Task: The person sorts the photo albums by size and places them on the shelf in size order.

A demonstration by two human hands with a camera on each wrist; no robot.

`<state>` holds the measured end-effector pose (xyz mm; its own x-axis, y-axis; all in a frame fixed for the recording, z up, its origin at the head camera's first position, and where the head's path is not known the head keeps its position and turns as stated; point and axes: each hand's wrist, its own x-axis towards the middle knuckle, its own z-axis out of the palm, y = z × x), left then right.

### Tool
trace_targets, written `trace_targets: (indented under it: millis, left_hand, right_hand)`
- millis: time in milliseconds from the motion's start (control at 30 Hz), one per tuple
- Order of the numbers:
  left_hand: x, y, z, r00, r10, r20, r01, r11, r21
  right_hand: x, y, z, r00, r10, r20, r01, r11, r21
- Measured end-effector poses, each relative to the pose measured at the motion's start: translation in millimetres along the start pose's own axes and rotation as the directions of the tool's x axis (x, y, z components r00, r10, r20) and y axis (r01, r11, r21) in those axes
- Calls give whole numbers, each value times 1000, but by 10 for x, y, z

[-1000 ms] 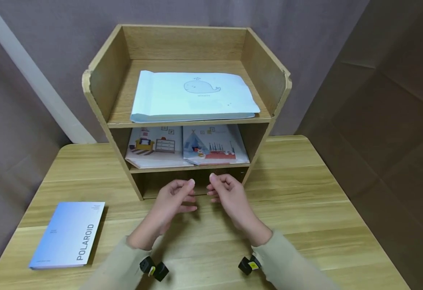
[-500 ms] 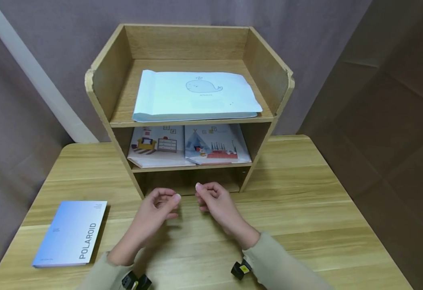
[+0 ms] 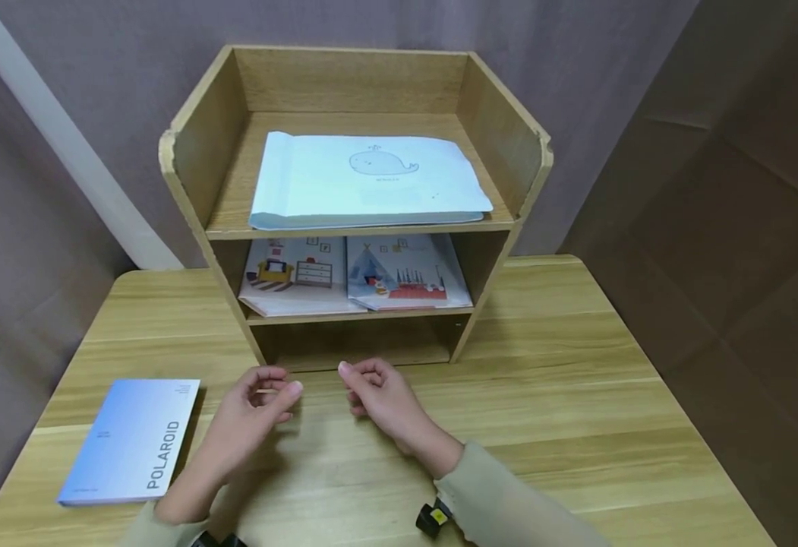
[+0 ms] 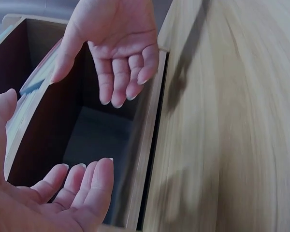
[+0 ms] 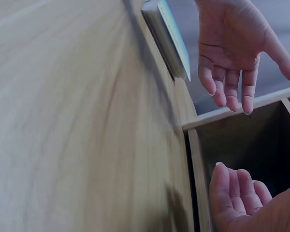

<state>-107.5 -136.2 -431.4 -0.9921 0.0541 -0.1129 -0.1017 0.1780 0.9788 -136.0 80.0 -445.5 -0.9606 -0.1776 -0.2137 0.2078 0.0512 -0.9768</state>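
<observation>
My left hand [image 3: 251, 414] hovers over the table between the blue book [image 3: 128, 441] marked POLAROID and the wooden shelf [image 3: 357, 232]. Its fingers are loosely bent and nothing is in them. To its right, my right hand [image 3: 385, 403] faces it, palm inward, also holding nothing. Both wrist views show bare palms turned toward each other in front of the bottom compartment [image 4: 99, 135]. The POLAROID book lies flat, cover up, on the left of the table, with the left forearm overlapping its lower right corner in the head view.
A whale-drawing book [image 3: 371, 182] lies on the top shelf. Two illustrated books, one with a yellow armchair [image 3: 296, 292] and one with a blue tent [image 3: 405, 273], lie side by side on the middle shelf. Grey curtain [image 3: 597, 76] hangs behind the table [image 3: 576, 425].
Both hands have moved left and back toward the body, away from the shelf front, the left one nearer the POLAROID book. The books and shelf stay where they were.
</observation>
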Motion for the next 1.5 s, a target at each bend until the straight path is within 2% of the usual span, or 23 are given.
trace_targets:
  millis: [333,567,667,867,933,1000,1100,1167,1233,1300,1433,1500]
  left_hand:
    - [-112,-56,-363,997,18,-81,-10,995,99]
    - [-149,-100,-585,990,44,-137,-21,986,165]
    - [-180,-112,-699,983,41,-178,0,974,228]
    - [-237,-172,-956,976,35,-216,42,938,345]
    - [-244,-187,-1039,972,49,-231,48,918,394]
    - [-243,-214,-1112,963,78,-256,50,887,459]
    - [-224,-269,-1205,942,132,-310,71,822,566]
    - [-211,-320,-1258,925,152,-349,107,775,623]
    - [-199,-371,-1312,916,138,-377,160,735,659]
    - [-192,-424,-1359,913,110,-393,206,708,676]
    - [-173,-494,-1429,916,18,-401,290,661,692]
    - [-167,-515,-1448,923,-3,-384,299,632,714]
  right_hand:
    - [8,73,250,999,1,54,0,1000,-20]
    - [9,77,417,996,19,92,-20,1000,14]
    - [15,78,512,994,36,106,-41,998,39]
    - [16,71,744,988,61,140,-74,993,91]
    - [19,73,826,986,65,151,-80,992,96]
    - [15,77,895,984,66,166,-83,992,97]
    - [16,97,978,980,70,186,-89,991,96]
    - [12,106,1015,977,70,200,-91,991,94]
    - [16,117,1048,975,72,209,-94,991,96]
    - [18,124,1076,973,72,221,-96,990,100]
    - [25,148,1143,965,102,243,-130,986,104]
    - [30,158,1188,958,134,253,-161,983,92]
